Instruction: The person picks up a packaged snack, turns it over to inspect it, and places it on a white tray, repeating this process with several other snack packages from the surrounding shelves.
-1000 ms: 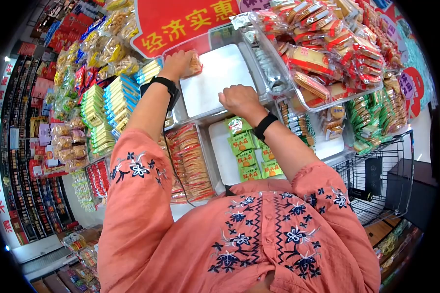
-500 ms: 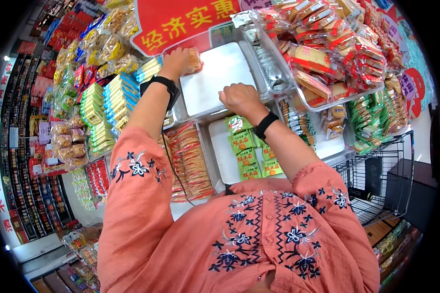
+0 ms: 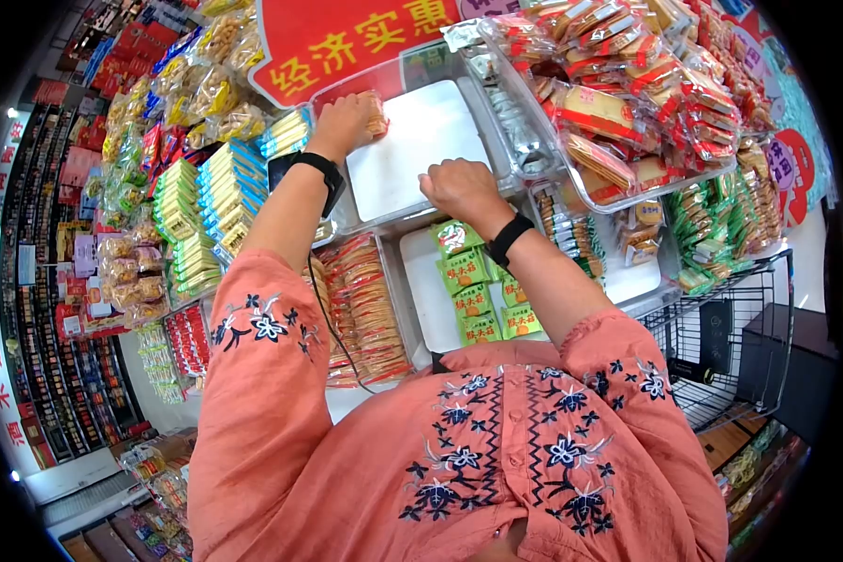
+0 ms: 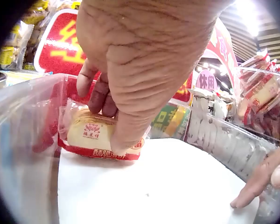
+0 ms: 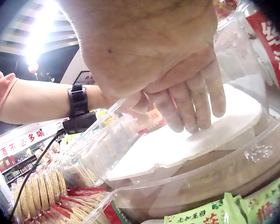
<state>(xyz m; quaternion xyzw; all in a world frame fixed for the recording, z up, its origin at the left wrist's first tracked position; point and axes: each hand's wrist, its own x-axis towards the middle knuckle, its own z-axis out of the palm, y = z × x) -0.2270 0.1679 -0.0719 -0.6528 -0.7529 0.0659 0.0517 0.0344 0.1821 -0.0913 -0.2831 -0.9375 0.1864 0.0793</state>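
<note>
A biscuit packet (image 4: pixel 91 133) is gripped by the left hand (image 3: pixel 344 122), its thumb pressed to the front and its fingers curled behind. The packet is located in the far left corner of a clear bin (image 4: pixel 32 107), at the edge of a white board (image 3: pixel 417 155). The right hand (image 3: pixel 465 190) is held open over the board's right side, fingers extended and angled downward; nothing is gripped by it. Both forearms are stretched forward, palms turned down, the right forearm slanted inward.
</note>
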